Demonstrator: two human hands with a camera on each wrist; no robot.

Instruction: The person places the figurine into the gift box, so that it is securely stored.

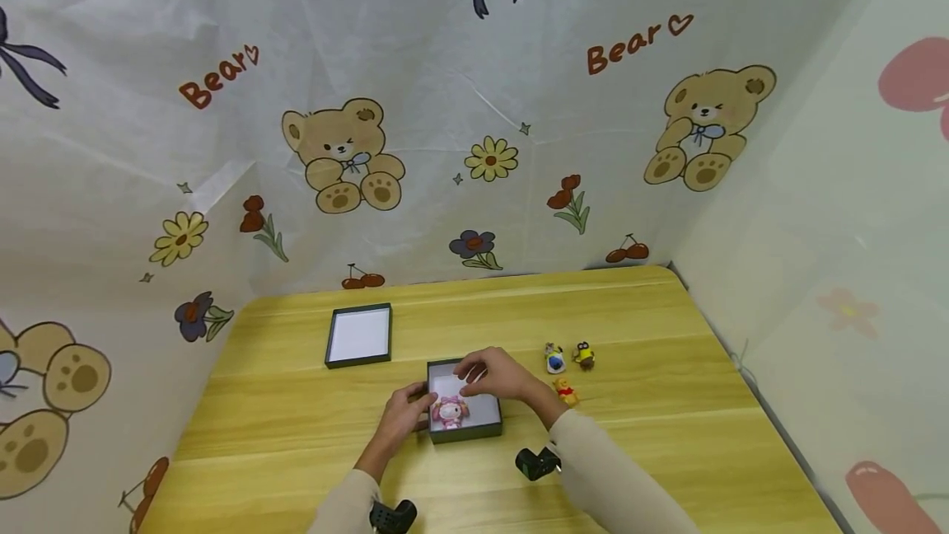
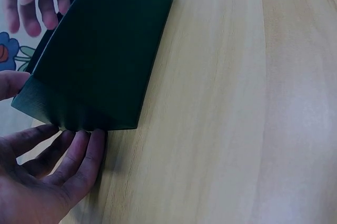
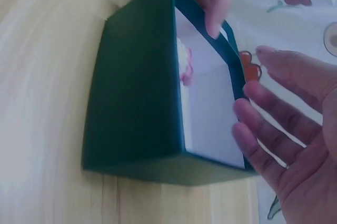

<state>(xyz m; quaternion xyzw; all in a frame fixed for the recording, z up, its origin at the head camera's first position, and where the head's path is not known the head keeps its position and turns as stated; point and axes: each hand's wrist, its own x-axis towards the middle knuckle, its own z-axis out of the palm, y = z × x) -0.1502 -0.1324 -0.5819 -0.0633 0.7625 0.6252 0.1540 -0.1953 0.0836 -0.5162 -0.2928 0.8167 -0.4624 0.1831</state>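
A dark green box (image 1: 474, 433) with a white inside stands open at the table's near middle. A small pink figure (image 1: 450, 410) lies in it, also seen as the pink figure (image 3: 185, 67) in the right wrist view. My left hand (image 1: 415, 409) rests against the box's left wall (image 2: 100, 55), fingers (image 2: 79, 155) straight along its base, thumb at the rim. My right hand (image 1: 478, 376) hovers over the far right rim, fingers (image 3: 268, 129) spread and holding nothing. The box lid (image 1: 359, 335) lies upturned at the back left.
Three small toy figures sit right of the box: a blue-white one (image 1: 554, 360), a yellow-black one (image 1: 584, 354) and a yellow-red one (image 1: 567, 391). Printed cloth walls close in the wooden table (image 1: 667, 402) on the left, back and right.
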